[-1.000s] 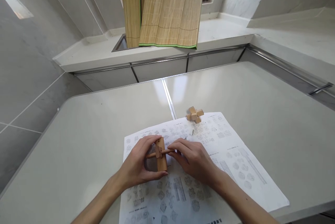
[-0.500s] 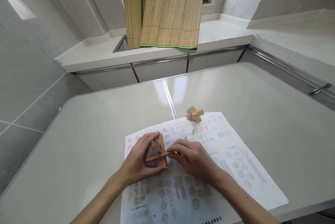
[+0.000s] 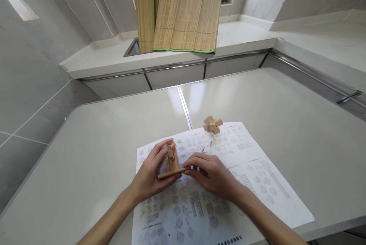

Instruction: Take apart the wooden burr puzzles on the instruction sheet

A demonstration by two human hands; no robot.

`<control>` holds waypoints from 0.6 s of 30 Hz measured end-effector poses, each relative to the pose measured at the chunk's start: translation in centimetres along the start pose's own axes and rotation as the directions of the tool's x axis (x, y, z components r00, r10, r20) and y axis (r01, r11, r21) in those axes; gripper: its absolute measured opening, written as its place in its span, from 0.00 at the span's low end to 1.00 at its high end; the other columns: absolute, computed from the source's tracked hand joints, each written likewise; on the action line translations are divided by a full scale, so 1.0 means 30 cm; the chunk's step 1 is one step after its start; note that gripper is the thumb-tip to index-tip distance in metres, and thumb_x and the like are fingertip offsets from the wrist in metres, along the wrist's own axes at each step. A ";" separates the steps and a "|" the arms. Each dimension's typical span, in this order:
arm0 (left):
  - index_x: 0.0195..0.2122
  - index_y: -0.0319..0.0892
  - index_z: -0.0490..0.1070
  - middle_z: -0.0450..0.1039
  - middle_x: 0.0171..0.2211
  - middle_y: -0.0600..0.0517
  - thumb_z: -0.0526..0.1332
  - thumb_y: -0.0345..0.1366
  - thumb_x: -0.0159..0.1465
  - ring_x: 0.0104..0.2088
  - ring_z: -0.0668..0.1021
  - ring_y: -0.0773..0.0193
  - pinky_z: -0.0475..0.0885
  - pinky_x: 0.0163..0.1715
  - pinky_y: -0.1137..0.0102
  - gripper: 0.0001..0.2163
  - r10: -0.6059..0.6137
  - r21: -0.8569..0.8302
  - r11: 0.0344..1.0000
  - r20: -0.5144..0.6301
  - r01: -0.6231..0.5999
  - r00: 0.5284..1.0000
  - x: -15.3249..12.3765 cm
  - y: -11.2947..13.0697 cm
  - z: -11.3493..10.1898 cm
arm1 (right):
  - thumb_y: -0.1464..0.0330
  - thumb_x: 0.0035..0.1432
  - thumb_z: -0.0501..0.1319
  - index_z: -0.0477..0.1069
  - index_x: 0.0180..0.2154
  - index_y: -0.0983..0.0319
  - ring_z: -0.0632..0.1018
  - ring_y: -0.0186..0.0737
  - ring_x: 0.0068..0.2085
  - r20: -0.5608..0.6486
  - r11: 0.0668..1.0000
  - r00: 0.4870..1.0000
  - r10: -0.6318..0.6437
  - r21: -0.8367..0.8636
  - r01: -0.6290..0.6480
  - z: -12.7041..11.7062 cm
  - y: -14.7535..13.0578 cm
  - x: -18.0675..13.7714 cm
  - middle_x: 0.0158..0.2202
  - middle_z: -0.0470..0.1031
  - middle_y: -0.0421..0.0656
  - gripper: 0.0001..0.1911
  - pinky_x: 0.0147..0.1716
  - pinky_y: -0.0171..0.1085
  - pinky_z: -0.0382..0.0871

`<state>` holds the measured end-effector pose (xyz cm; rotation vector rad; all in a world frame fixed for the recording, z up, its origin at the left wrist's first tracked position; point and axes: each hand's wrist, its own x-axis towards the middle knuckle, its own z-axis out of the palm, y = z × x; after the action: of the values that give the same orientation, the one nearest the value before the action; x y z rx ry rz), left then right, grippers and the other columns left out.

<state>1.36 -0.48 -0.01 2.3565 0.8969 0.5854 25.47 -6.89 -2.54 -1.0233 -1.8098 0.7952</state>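
Observation:
My left hand grips a wooden puzzle block that stands tilted on a printed instruction sheet. My right hand pinches a thin wooden stick lying across the block's near end. Both hands sit close together over the sheet. A small assembled wooden cross puzzle rests at the sheet's far edge, apart from both hands.
The sheet lies on a pale table with a seam down its middle. Behind it runs a white ledge with a bamboo blind hanging over it. Grey tiled floor shows at the left.
The stick has slid from the middle of the block down to its near end. The block has tipped up and shifted slightly away from me.

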 end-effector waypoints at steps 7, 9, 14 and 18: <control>0.71 0.53 0.59 0.61 0.71 0.40 0.74 0.42 0.64 0.70 0.69 0.43 0.74 0.64 0.49 0.37 0.003 -0.025 1.000 0.049 -0.002 0.999 -0.009 -0.011 0.005 | 0.67 0.74 0.61 0.78 0.44 0.59 0.76 0.35 0.32 0.009 0.998 1.000 0.021 0.059 -0.021 -0.001 -0.007 0.005 0.37 0.81 0.42 0.07 0.30 0.34 0.72; 0.71 0.52 0.59 0.61 0.71 0.40 0.72 0.39 0.66 0.70 0.69 0.43 0.73 0.64 0.48 0.35 -0.011 -0.020 1.000 0.046 0.012 0.999 -0.012 -0.015 0.008 | 0.66 0.74 0.62 0.78 0.44 0.59 0.77 0.35 0.31 0.010 0.997 1.000 0.029 0.074 -0.029 -0.001 -0.009 0.004 0.37 0.81 0.43 0.07 0.29 0.34 0.72; 0.70 0.52 0.60 0.62 0.71 0.41 0.66 0.33 0.70 0.70 0.69 0.44 0.73 0.64 0.49 0.29 -0.013 -0.031 0.999 0.064 0.015 0.998 -0.015 -0.025 0.006 | 0.66 0.73 0.62 0.79 0.45 0.59 0.78 0.36 0.31 0.030 0.991 0.998 0.051 0.124 -0.054 -0.006 -0.012 0.003 0.37 0.82 0.43 0.07 0.29 0.34 0.74; 0.67 0.51 0.64 0.65 0.70 0.42 0.64 0.35 0.71 0.68 0.71 0.45 0.74 0.63 0.52 0.24 -0.013 -0.044 0.999 0.054 0.015 0.998 -0.012 -0.026 0.001 | 0.67 0.72 0.64 0.80 0.44 0.58 0.78 0.36 0.32 0.056 0.982 0.996 0.066 0.173 -0.075 -0.011 -0.016 0.005 0.37 0.82 0.42 0.06 0.29 0.34 0.74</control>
<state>0.77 -0.27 -0.59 2.3130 0.8670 0.5280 25.57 -6.93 -1.95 -0.9638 -1.7186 1.0126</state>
